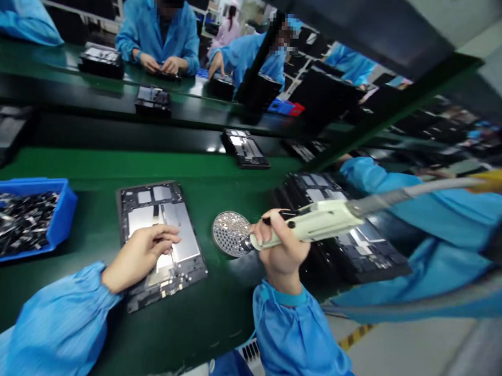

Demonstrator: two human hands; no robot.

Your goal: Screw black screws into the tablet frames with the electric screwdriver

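My left hand (139,258) lies on a dark tablet frame with silver metal plates (179,232), its fingers curled over the middle and its fingertips hidden against the plate. My right hand (280,244) is shut around a pale cream electric screwdriver (315,223), whose bit points down-left toward a round perforated plate covered in small screws (228,234). That plate sits on the green belt (82,165) between the frame and a stack of similar frames (355,257). The screwdriver's grey cable runs up to the right.
A blue bin of small black parts (64,209) stands left of the frame. More frames (244,149) lie farther along the belt. A co-worker's blue sleeve (418,216) reaches in at the right. Beyond, a second green bench holds frames, with several co-workers in blue gowns.
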